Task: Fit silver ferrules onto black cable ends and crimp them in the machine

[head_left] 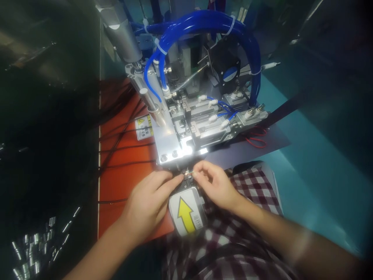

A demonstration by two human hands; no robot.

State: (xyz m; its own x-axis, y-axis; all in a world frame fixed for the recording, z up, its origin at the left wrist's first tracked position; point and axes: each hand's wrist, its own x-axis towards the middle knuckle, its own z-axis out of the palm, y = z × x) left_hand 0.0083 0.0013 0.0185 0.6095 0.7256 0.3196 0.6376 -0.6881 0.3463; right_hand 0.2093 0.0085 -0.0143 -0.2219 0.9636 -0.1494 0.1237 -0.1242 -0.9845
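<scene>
At one machine's [208, 132] six o'clock, the right hand [217, 186] pinches one thin piece [190, 173]; the left hand [149, 194] is half curled, its hold unclear, beside one yellow arrow [185, 214].

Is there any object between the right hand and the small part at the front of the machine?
Nothing visible: the right hand has its fingertips at the small part. The left hand is on the other side of it, and the arrow label lies nearer the body, out of that path.
</scene>
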